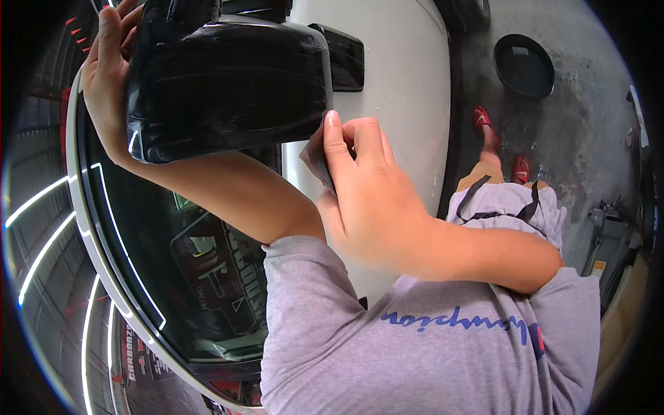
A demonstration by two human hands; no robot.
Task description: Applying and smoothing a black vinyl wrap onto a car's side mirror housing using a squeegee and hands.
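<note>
Spanning the middle of the scene from near to far with a glossy white vehicle body panel (408, 76), and filling much of the left with a curved pane of dark reflective glass (187, 256). Overhanging both at the far left with a bulky, rounded, glossy black mirror housing (228, 90), showing pale streaks across the face. Holding the left hand (104, 79) along the housing's left edge, pointing the thumb toward the far side; not showing clearly whether gripping or merely bracing, with the fingers partly out of sight. Pinching with the right hand (377, 183), between thumb and fingers, a small, thin, dark brown sheet (317, 158) at the housing's near right corner, seemingly touching. Possibly risking a scratched gloss from pressing too hard there, a creased or torn sheet from pulling unevenly, or a swinging housing from pushing right without firm bracing left.
</note>
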